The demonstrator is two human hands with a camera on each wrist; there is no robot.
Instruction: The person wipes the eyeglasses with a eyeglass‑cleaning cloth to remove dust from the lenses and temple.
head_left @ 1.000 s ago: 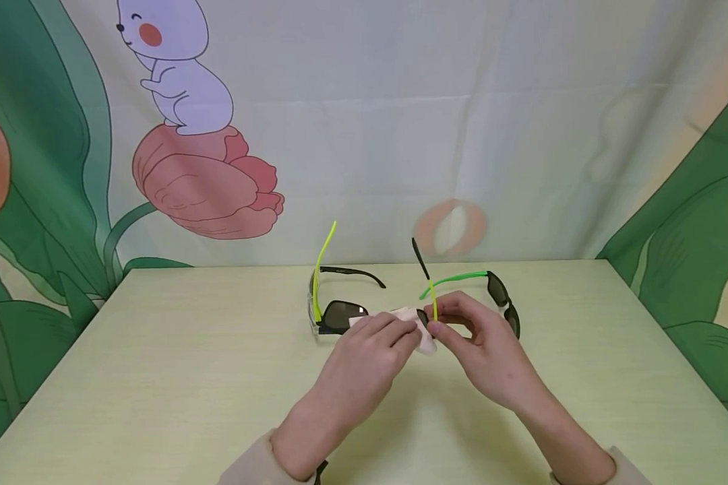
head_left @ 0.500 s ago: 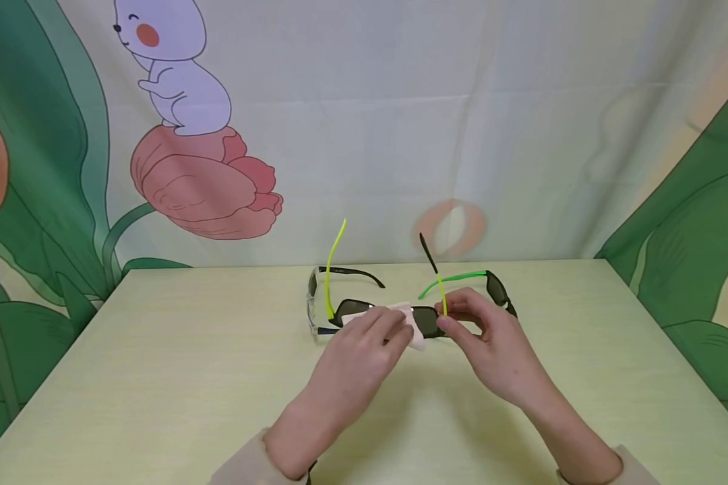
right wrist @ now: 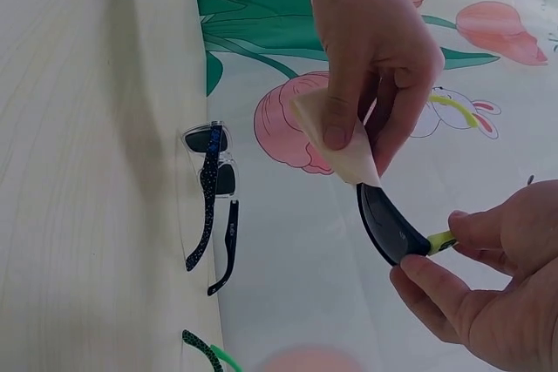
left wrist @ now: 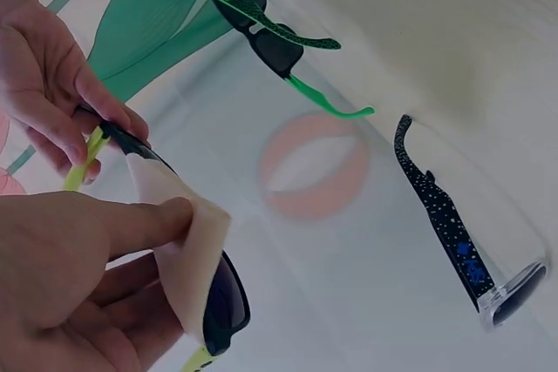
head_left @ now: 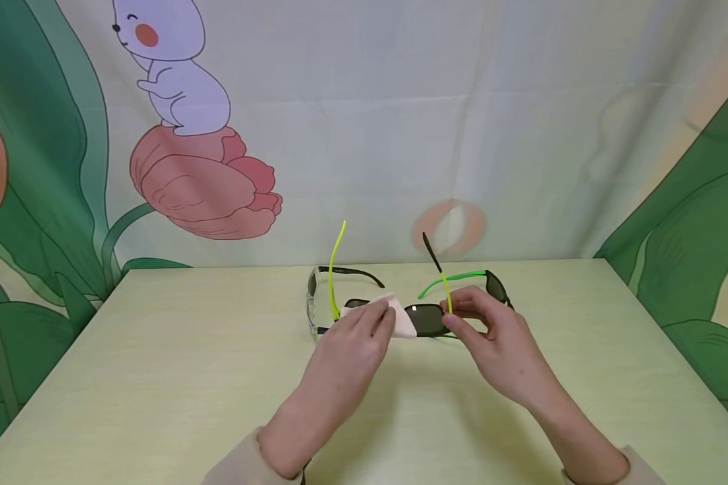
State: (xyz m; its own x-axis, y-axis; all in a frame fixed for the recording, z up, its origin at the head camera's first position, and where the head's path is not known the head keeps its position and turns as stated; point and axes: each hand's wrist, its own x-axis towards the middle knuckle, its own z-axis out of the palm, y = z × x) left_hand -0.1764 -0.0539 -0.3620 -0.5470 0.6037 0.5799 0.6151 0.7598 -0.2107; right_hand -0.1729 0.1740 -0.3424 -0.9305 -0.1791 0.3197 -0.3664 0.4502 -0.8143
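Note:
Black-framed sunglasses (head_left: 427,320) with yellow-green temples are held up above the table, temples pointing away. My right hand (head_left: 500,350) pinches their right corner by the hinge, thumb and fingers on the frame in the right wrist view. A pale pink cloth (head_left: 405,326) is folded round the left lens. My left hand (head_left: 346,357) pinches the cloth and that lens together, thumb on one face and fingers on the other, as the left wrist view shows. Most of the left lens is hidden; the dark right lens (right wrist: 384,222) is largely uncovered.
Behind on the table (head_left: 176,377) lie clear-framed sunglasses (right wrist: 225,179) with dark speckled temples, to the left. Black sunglasses with green temples (left wrist: 277,48) lie to the right. A printed curtain (head_left: 352,155) hangs at the table's far edge.
My left hand and the cloth have shifted left, off the bridge and right lens and onto the left lens. The sunglasses have moved slightly right with my right hand.

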